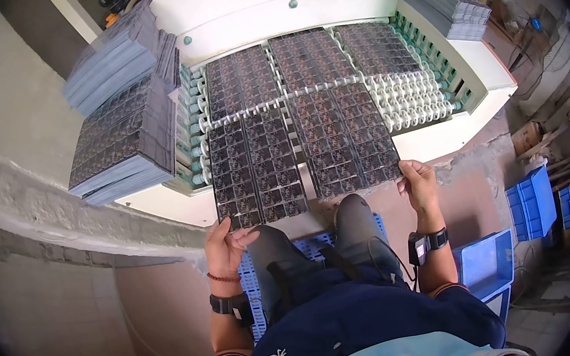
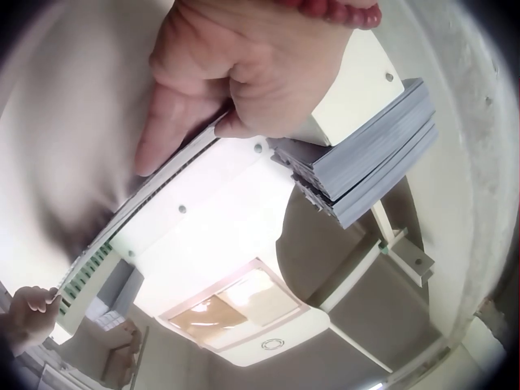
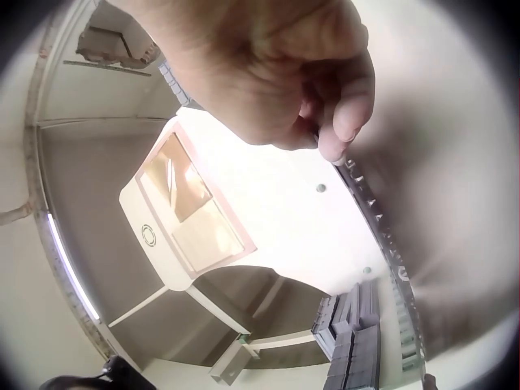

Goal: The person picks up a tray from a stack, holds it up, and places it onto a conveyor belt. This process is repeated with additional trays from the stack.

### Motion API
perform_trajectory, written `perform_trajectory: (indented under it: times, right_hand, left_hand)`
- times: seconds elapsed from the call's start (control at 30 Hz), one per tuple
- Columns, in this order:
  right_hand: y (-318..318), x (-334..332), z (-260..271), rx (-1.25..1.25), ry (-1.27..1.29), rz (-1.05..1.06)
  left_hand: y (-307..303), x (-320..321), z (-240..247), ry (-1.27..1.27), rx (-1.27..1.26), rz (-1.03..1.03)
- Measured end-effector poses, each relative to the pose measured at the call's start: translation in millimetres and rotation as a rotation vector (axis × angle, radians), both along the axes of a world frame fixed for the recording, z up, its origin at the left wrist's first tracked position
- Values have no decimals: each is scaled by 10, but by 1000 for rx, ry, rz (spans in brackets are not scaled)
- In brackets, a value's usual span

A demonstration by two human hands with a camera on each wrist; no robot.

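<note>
Dark patterned sheets lie in two rows on the white rollers (image 1: 418,99) of a machine. The left hand (image 1: 226,246) pinches the near left corner of the front left sheet (image 1: 256,171); in the left wrist view the left hand (image 2: 252,69) has thumb and fingers on the sheet's edge. At the near right corner of the front right sheet (image 1: 346,138), the right hand (image 1: 419,186) pinches the edge between thumb and curled fingers, and the right wrist view shows the right hand (image 3: 276,73) there too. The two front sheets lie side by side, overhanging the machine's near edge.
Stacks of sheets (image 1: 115,127) stand left of the rollers, and another stack (image 1: 445,2) stands on the right. Blue crates (image 1: 484,264) sit on the floor at right. Three more sheets (image 1: 309,57) lie in the back row. The person's legs are close below the front sheets.
</note>
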State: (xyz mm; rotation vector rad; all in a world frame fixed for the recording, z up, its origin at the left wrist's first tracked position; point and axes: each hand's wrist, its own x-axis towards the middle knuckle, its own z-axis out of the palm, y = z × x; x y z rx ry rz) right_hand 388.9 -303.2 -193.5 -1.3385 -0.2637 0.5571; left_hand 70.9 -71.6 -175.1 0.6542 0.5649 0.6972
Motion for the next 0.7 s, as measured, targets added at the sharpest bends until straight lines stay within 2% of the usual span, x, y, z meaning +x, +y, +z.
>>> perform_trajectory:
  times: [0.2, 0.43, 0.63, 0.7]
  right_hand:
    - [-408, 271, -47, -21, -60, -142]
    - [-1057, 949, -124, 19, -57, -335]
    - [-887, 1298, -21, 14, -51, -336]
    - [-846, 1347, -83, 16, -58, -341]
  left_hand:
    - [65, 31, -102, -19, -5, 28]
    - [138, 15, -185, -52, -12, 24]
    - [133, -46, -210, 11, 9, 50]
    - [79, -86, -138, 81, 58, 118]
